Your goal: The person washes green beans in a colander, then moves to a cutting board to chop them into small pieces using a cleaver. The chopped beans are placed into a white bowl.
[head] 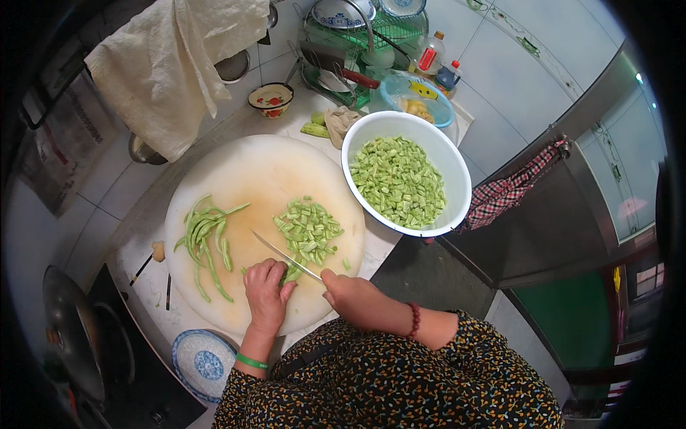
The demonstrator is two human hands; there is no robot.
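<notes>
On a round white cutting board (252, 166), my right hand (356, 300) grips a kitchen knife (284, 253) by its handle. The blade slants away to the upper left, over green beans (292, 272) pinned under my left hand (268, 292). My left fingers are curled over those beans, close to the blade; part of the beans is hidden. Just beyond the knife lies a heap of cut bean pieces (310, 228). Whole green beans (206, 230) lie loosely at the board's left side. A white enamel basin (458, 198) full of cut beans stands right of the board.
A blue-patterned plate (187, 348) sits near the stove (144, 386) at lower left. Behind the board are a floral enamel bowl (271, 100), a dish rack (335, 43) with a cleaver (324, 56), and a light blue basket (445, 110). A cloth (155, 69) hangs at upper left.
</notes>
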